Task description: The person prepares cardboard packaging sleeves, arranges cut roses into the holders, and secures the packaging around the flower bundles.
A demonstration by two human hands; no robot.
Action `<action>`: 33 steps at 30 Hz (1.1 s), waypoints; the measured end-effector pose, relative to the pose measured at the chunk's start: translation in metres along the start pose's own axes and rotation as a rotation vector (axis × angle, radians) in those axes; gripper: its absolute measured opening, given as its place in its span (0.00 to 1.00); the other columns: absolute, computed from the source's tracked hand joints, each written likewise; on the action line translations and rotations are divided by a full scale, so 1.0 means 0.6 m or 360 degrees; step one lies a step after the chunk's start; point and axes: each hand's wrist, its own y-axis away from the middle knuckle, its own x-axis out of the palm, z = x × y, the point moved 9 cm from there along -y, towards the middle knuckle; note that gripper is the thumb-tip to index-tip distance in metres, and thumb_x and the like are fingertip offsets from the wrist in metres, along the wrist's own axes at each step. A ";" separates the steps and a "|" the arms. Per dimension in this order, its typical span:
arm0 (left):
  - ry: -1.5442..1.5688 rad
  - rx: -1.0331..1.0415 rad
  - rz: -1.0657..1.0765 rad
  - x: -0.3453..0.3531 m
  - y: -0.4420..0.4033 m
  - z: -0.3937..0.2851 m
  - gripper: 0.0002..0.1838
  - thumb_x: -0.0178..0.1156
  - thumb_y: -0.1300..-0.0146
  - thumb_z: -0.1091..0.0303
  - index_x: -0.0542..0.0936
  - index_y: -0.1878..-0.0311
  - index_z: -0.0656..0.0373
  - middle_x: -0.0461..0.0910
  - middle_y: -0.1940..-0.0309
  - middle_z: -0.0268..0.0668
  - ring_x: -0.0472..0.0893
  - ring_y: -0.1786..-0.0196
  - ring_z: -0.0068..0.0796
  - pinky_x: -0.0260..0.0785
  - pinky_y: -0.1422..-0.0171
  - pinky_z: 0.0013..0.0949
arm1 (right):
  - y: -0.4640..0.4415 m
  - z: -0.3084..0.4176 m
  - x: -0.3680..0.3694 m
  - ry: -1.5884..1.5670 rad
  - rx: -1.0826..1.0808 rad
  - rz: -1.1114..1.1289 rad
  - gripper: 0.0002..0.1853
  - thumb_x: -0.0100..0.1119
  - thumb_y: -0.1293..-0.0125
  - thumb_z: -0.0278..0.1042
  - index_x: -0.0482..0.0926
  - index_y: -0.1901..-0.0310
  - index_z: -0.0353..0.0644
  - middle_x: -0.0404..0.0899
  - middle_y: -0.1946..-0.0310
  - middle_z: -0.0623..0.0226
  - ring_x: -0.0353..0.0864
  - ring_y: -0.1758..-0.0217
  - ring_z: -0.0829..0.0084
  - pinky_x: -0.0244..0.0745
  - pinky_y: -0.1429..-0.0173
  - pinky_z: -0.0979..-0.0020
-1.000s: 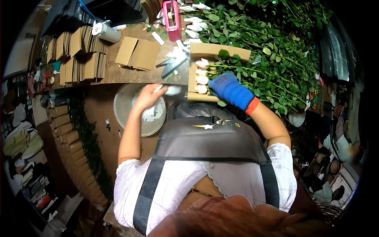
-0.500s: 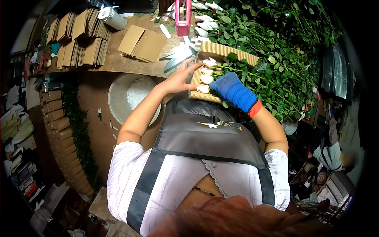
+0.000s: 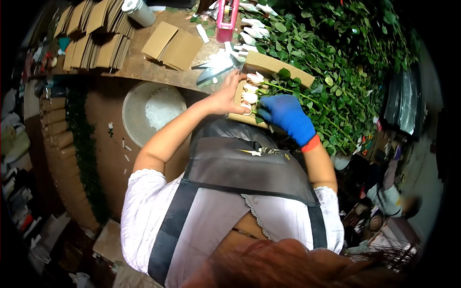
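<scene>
Several pale cream roses [image 3: 249, 89] lie in a row, heads to the left, on a piece of corrugated cardboard [image 3: 277, 67]. My bare left hand [image 3: 223, 98] is spread along the cardboard's left edge. Its fingertips reach the top rose and its thumb presses the lowest rose head. My right hand [image 3: 287, 117], in a blue glove with an orange cuff, is curled just behind the lower heads, closed at the stem of a rose. The glove hides its fingertips and part of the stems.
Leafy rose stems [image 3: 345, 91] are heaped on the right. On the table are scissors [image 3: 216, 72], a pink tape dispenser [image 3: 225, 21], folded cardboard [image 3: 173, 45], stacked cardboard pieces [image 3: 108, 48] and a white bottle [image 3: 138, 12]. A round tub [image 3: 128, 113] with white bits stands below the table's edge.
My left thumb has come down onto the lowest rose head. My gloved right hand has shifted slightly right and down, away from the heads. The whole view has tilted a little.
</scene>
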 end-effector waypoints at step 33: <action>0.0428 -0.0139 -0.0595 0.001 -0.006 0.025 0.19 0.77 0.45 0.56 0.83 0.57 0.56 0.62 0.32 0.57 0.55 0.22 0.53 0.56 0.23 0.49 | -0.006 -0.028 -0.022 0.0233 0.0478 -0.0459 0.18 0.59 0.32 0.48 0.77 0.45 0.49 0.85 0.68 0.60 0.86 0.64 0.57 0.79 0.60 0.57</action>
